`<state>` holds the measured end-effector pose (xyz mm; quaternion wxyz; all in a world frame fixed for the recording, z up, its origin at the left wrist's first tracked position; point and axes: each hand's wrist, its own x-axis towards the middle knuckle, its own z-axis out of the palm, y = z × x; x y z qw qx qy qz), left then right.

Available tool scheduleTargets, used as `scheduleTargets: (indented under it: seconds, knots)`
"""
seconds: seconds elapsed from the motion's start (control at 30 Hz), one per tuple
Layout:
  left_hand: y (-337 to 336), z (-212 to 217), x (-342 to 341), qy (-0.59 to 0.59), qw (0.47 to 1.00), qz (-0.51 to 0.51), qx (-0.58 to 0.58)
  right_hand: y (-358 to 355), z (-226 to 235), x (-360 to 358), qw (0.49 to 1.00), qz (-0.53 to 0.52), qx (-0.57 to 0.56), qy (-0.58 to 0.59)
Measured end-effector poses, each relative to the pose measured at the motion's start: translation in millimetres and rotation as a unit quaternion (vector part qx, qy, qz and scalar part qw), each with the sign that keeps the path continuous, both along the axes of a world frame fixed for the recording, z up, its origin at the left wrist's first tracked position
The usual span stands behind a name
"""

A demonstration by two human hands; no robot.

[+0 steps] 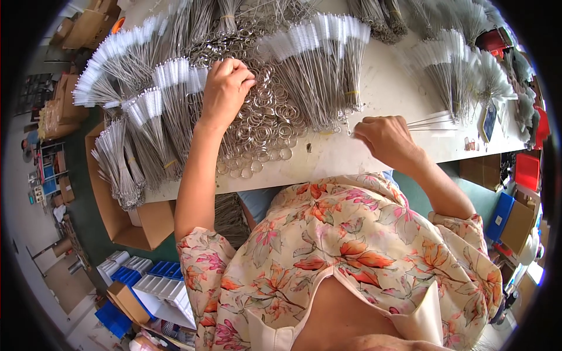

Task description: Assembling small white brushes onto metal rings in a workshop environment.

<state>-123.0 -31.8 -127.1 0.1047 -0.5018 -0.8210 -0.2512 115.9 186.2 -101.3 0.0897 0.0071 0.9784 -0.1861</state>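
My left hand (227,88) is over a heap of shiny metal split rings (266,111), with its fingers curled and pressed together. Whatever is between its fingertips is hidden. Close to the table's front edge, my right hand (387,139) is closed, knuckles up. Several thin wire brushes (436,121) stick out from it to the right; its palm and most of the grip are out of sight. Just left of its fingertips a small metal loop (348,126) shows. A thick row of wire brushes with white bristles (313,70) lies between my hands.
More bundled brushes (167,111) line the table's left side, and others (448,70) lie at the right. The white table (333,161) ends near my body. An open cardboard box (132,228) stands below at the left. A dark flat object (489,121) lies at the right.
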Motion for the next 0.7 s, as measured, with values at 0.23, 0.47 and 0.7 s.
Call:
scheduleTargets:
  seconds: [0.23,0.47,0.7]
  knots:
    - [-10,12,18,-0.031,0.992,0.046,0.112,-18,31,-38,0.919,-0.070,-0.377,0.090]
    - [-7,48,77,-0.498,0.749,0.043,0.435,-49,56,-78,0.861,-0.035,-0.498,0.098]
    - [4,45,102,-0.524,0.654,0.048,0.544,-86,48,-88,0.817,0.016,-0.537,0.211]
